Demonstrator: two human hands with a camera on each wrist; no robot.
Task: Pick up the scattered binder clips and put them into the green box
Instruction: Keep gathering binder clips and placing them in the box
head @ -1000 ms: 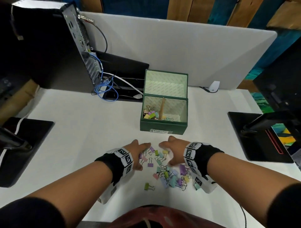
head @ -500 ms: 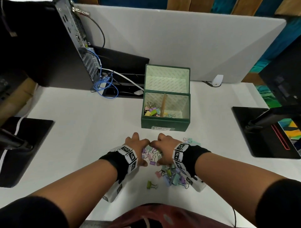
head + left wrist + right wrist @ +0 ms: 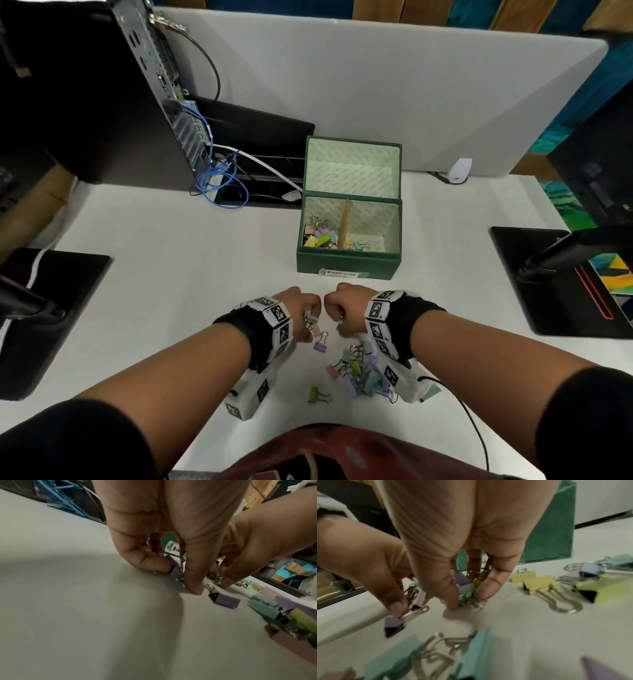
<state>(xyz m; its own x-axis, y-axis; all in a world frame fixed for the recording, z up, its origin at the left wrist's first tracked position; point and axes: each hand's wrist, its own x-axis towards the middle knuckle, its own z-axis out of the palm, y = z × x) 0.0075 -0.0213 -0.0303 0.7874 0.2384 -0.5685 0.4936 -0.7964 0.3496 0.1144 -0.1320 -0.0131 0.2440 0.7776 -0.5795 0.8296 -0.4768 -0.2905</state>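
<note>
Pastel binder clips (image 3: 359, 373) lie in a loose pile on the white table in front of me, with one green clip (image 3: 317, 394) apart on the left. My left hand (image 3: 312, 317) curls round a small bunch of clips (image 3: 177, 572), and a purple clip (image 3: 320, 345) hangs at its fingertips. Right beside it, my right hand (image 3: 334, 317) pinches teal and purple clips (image 3: 464, 586) between thumb and fingers. Both hands sit low over the table, just short of the open green box (image 3: 347, 262), which holds several clips (image 3: 320, 236) in its left side.
A wooden stick (image 3: 343, 226) leans inside the box. A computer tower (image 3: 102, 85) with blue cables (image 3: 219, 178) stands at the back left. Black monitor bases lie at the left (image 3: 44, 308) and right (image 3: 565, 284). A white divider (image 3: 376, 85) closes the back.
Both hands have gone from spread over the clips to curled round handfuls, drawing together and forward toward the box. The rest of the pile now shows behind them.
</note>
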